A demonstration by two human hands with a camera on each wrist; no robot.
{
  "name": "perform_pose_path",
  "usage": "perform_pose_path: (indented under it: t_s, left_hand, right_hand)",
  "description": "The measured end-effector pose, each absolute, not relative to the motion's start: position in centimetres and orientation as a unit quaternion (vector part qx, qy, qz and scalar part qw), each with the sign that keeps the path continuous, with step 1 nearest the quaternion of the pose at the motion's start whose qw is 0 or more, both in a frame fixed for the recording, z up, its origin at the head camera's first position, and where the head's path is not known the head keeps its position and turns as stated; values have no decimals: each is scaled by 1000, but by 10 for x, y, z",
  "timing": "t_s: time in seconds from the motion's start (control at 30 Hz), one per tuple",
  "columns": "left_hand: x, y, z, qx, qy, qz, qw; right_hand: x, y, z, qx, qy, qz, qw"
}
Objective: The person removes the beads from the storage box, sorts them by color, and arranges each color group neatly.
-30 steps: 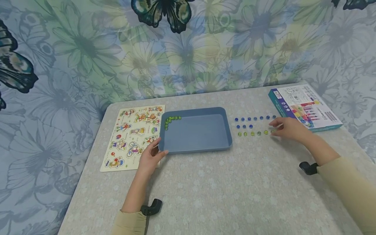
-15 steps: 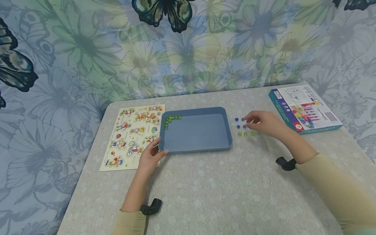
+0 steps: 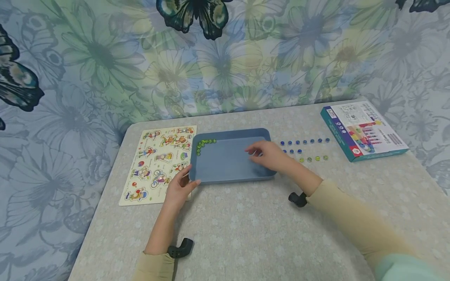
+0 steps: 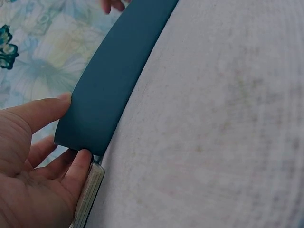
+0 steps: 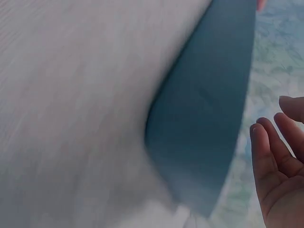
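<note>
The blue tray [image 3: 228, 160] lies mid-table, with a bent line of small green beads [image 3: 199, 145] in its far left corner. My left hand [image 3: 178, 187] grips the tray's near left corner; in the left wrist view, the thumb [image 4: 59, 104] is on the rim and fingers are under the corner. Over the right part of the tray is my right hand [image 3: 268, 156], its thumb and fingertips brought close together. No object shows at the fingertips, and I cannot tell whether they pinch a bead. In the right wrist view, the right hand [image 5: 282, 171] appears beside the tray wall [image 5: 199, 104].
Right of the tray are two rows of blue beads [image 3: 312, 141] and a row of yellow-green beads [image 3: 318, 158], partly hidden by my right hand. A printed box [image 3: 365, 128] lies at the back right. A picture board [image 3: 147, 171] reaches under the tray's left side.
My right hand has moved left from the right end of the bead rows, passing over them to above the tray. My left hand stays at the tray corner.
</note>
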State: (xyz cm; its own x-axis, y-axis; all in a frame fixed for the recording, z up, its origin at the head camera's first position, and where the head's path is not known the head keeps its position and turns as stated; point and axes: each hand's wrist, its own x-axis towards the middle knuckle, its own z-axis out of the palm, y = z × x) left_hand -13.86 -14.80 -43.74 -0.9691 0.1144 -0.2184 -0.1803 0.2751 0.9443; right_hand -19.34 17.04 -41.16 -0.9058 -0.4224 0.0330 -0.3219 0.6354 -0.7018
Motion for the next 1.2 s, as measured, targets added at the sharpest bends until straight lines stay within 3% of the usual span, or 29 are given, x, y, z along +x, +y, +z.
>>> perform_pose_path:
  t_s: [0.57, 1.2]
  left_hand:
    - [-147, -158, -464, -17, 800, 591, 99]
    - [-147, -157, -463, -11, 794, 601, 94]
  right_hand:
    - [-230, 44, -443, -158, 897, -400, 103]
    - [-244, -4, -456, -146, 914, -372, 71]
